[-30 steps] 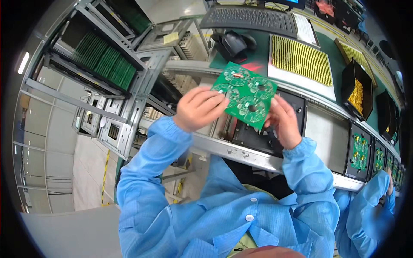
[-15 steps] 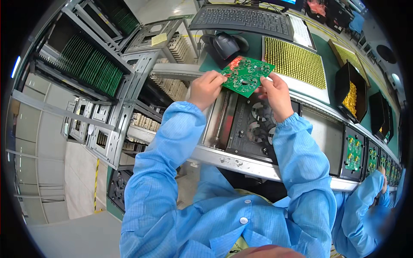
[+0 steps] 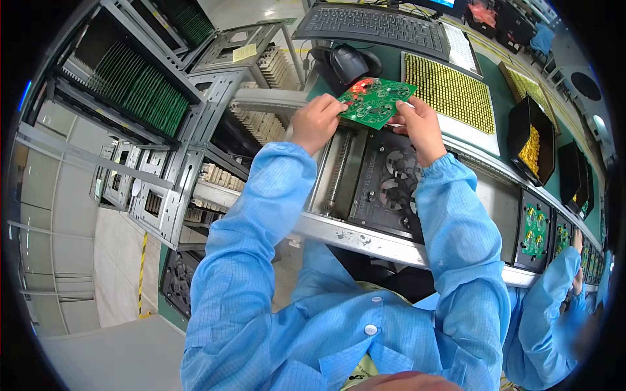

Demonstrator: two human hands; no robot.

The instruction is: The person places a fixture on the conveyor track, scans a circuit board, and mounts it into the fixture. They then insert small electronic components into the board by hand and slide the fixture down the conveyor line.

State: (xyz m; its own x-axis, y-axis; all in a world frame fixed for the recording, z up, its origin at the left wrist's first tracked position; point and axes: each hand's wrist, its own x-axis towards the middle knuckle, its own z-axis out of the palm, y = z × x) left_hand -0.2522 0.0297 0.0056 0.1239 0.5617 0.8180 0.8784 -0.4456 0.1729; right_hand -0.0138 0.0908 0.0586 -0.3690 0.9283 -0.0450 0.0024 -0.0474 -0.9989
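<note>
Between my two hands a green circuit board (image 3: 377, 104) is held up, tilted, with a patch of red light on its far left part. My left hand (image 3: 317, 120) pinches its left corner, and my right hand (image 3: 420, 127) grips the right edge with thumb and fingers. Behind the board sits a black handheld scanner (image 3: 347, 63), the source of the red glow apparently facing the board. Beneath my hands, a black fixture plate (image 3: 388, 186) with round cut-outs rests on the metal-railed conveyor (image 3: 372, 242).
A keyboard (image 3: 375, 31) lies at the back. Right of the board is a tray of yellow parts (image 3: 450, 91), then a black bin (image 3: 531, 143) of yellow pieces. Racks of boards (image 3: 134, 85) stand left. A co-worker's sleeve (image 3: 548, 306) shows at right, beside fixtures with boards (image 3: 535, 231).
The board has tipped flatter and moved slightly away from me, still in both hands. Its red patch has shifted a little. The co-worker's hand at the right has moved up.
</note>
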